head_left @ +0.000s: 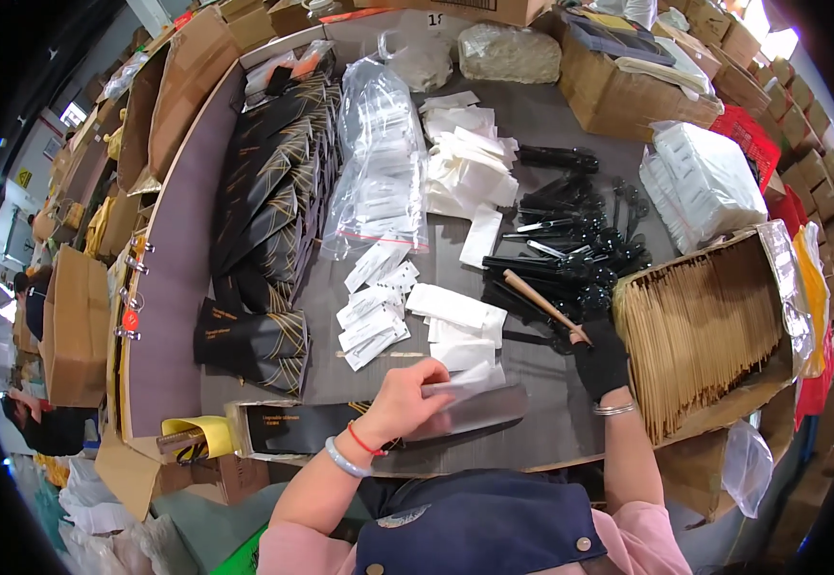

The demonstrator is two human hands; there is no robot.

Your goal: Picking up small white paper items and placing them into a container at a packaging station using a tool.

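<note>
My left hand [403,407] is closed at the near edge of the table, pinching a greyish translucent sleeve [479,410] that is smeared by motion. A white paper packet [470,381] lies right by its fingertips; whether they touch it I cannot tell. My right hand [601,359], in a black glove that leaves the fingertips bare, grips a pair of wooden chopsticks [544,305] slanting up to the left over the black plastic spoons [580,230]. Folded white napkins [455,311] lie beyond my left hand, beside small white sachets [376,321].
Black printed sleeves [264,192] overlap along the left side, and more lie in a narrow box [297,428]. A clear bag of white packets [379,144] lies mid-table. On the right stand a carton of wooden chopsticks [700,326] and a wrapped white stack [705,182].
</note>
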